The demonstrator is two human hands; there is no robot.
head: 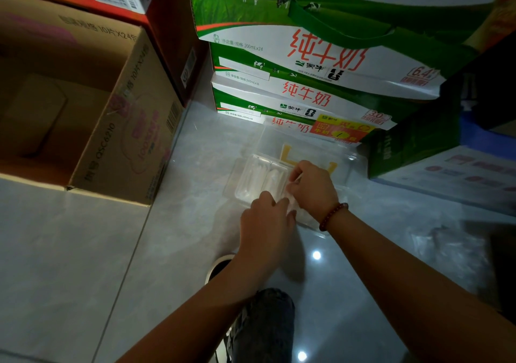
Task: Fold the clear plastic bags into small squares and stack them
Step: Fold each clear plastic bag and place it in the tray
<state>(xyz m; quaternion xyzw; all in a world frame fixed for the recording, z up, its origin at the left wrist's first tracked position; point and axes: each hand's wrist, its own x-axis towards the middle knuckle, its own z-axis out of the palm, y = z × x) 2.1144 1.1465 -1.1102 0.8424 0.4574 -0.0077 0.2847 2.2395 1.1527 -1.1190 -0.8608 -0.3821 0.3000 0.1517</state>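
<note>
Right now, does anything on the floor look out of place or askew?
The top milk carton sits askew, overhanging the cartons below it. A crumpled clear bag lies loose on the floor, off to the right of both hands. Nothing looks spilled.

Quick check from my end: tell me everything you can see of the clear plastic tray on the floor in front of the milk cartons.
The clear plastic tray lies flat on the glossy grey floor, just before the stacked milk cartons. It looks like thin, moulded transparent plastic with two long side-by-side compartments and a flat rim. Clear film with a yellow mark spreads behind it. The right hand covers its right edge and the left hand its near corner, pinching crumpled clear plastic there. Contents unclear.
</note>
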